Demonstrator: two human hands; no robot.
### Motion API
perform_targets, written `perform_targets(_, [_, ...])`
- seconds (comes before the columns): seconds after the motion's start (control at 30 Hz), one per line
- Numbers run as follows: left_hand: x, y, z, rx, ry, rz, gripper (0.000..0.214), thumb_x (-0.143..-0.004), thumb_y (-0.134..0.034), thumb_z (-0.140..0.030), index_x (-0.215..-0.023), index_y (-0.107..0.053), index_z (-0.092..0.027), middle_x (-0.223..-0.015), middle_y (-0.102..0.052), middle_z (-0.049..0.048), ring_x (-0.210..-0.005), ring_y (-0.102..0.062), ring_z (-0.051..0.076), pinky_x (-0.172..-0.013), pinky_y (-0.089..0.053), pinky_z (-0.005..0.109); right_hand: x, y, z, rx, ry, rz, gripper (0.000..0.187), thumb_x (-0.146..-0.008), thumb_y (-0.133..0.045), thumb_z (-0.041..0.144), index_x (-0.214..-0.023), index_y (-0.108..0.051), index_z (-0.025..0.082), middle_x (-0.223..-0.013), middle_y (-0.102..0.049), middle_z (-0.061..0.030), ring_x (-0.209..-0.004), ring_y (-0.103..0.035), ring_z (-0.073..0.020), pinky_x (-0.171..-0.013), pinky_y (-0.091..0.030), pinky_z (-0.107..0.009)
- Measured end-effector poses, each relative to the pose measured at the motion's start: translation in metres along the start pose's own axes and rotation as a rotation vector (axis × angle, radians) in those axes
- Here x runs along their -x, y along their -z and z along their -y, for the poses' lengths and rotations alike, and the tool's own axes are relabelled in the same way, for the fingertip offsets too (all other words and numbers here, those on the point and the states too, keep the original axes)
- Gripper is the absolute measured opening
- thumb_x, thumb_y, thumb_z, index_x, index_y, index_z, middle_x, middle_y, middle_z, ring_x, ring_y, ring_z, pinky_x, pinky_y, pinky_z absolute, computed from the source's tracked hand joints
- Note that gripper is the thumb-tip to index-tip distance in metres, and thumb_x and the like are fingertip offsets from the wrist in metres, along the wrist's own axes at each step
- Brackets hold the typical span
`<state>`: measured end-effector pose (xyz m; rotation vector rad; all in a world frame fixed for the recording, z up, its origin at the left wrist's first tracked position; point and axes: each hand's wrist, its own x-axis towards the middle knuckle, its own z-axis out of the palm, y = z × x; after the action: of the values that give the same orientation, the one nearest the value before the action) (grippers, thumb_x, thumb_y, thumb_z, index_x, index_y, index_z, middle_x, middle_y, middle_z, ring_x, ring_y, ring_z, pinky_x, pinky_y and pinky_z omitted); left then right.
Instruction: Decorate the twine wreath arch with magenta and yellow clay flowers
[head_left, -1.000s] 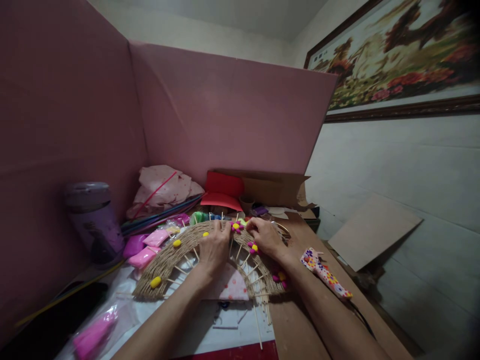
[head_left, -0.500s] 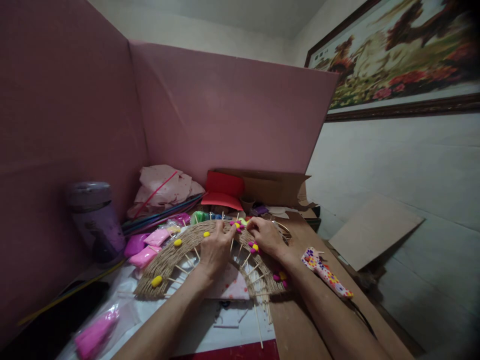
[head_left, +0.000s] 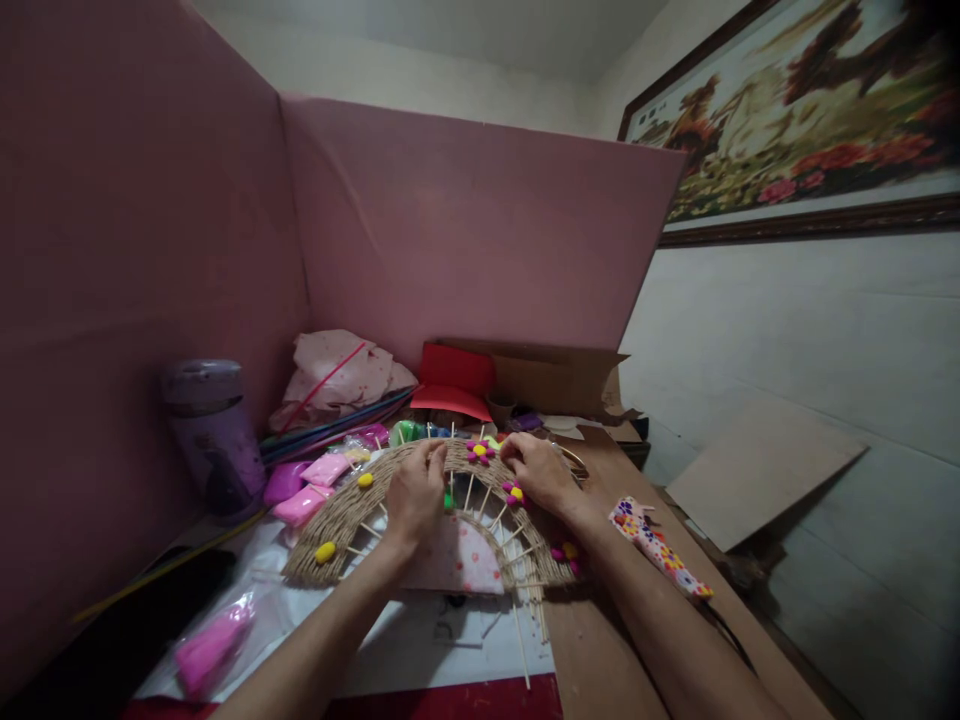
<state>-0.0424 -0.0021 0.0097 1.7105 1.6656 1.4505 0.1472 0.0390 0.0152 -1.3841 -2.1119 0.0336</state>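
Observation:
A woven jute arch (head_left: 352,505) on thin wooden skewers lies on the table, dotted with yellow clay lumps and pink-and-yellow clay flowers (head_left: 480,451). My left hand (head_left: 414,494) rests on the top of the arch, left of the upper flower, its fingers curled and pressed onto the weave. My right hand (head_left: 537,472) lies on the arch to the right of that flower, fingers bent and pinched at the weave. What the fingertips hold, if anything, is hidden.
A purple tumbler (head_left: 211,436) stands at the left by the pink board wall (head_left: 465,220). Pink clay packets (head_left: 304,488), a bagged pink piece (head_left: 210,650), a red folded card (head_left: 454,385), a cardboard box (head_left: 555,380) and a flower-patterned strip (head_left: 656,548) surround the arch.
My left hand has slid left along the arch, away from the upper flower. The view has shifted slightly to the right. My right hand stays where it was.

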Motion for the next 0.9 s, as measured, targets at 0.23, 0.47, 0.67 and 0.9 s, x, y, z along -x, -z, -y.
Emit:
perform_targets(0.23, [0.031, 0.008, 0.003, 0.509, 0.316, 0.235, 0.017, -0.061, -0.047, -0.008, -0.075, -0.051, -0.017, -0.065, -0.051, -0.0039, -0.052, -0.048, 0.008, -0.048, -0.04, 0.019, 0.001, 0.01, 0.015, 0.055, 0.114, -0.128, 0.017, -0.076, -0.049, 0.005, -0.075, -0.06, 0.018, -0.083, -0.062, -0.0043, -0.081, -0.053, -0.0173, -0.072, -0.033, -0.028])
perform_targets(0.47, [0.048, 0.02, 0.008, 0.871, 0.4, 0.316, 0.034, -0.065, -0.066, -0.042, -0.081, -0.048, -0.018, -0.065, -0.06, -0.0016, -0.05, -0.056, 0.012, -0.048, -0.046, 0.025, 0.035, 0.007, 0.071, -0.275, 0.182, -0.128, 0.006, -0.082, -0.053, 0.016, -0.08, -0.057, 0.019, -0.081, -0.061, -0.0027, -0.079, -0.054, -0.0168, -0.072, -0.039, -0.028])
perform_targets(0.67, [0.049, 0.024, 0.014, 0.818, 0.38, 0.33, 0.044, -0.058, -0.073, -0.051, -0.06, -0.055, -0.012, -0.048, -0.044, -0.0062, -0.039, -0.039, 0.003, -0.038, -0.029, 0.016, 0.076, -0.011, 0.098, -0.211, 0.251, -0.153, 0.009, -0.08, -0.059, 0.022, -0.088, -0.055, 0.02, -0.084, -0.059, -0.0041, -0.08, -0.053, -0.0191, -0.072, -0.04, -0.031])
perform_targets(0.9, [0.058, 0.021, 0.007, 0.982, 0.449, 0.476, 0.042, -0.056, -0.078, -0.039, -0.083, -0.057, -0.014, -0.068, -0.061, -0.0014, -0.052, -0.057, 0.01, -0.05, -0.047, 0.023, 0.088, -0.018, 0.09, -0.176, 0.207, -0.193, 0.007, -0.085, -0.051, 0.021, -0.09, -0.056, 0.02, -0.083, -0.059, -0.0062, -0.08, -0.053, -0.0204, -0.07, -0.041, -0.031])
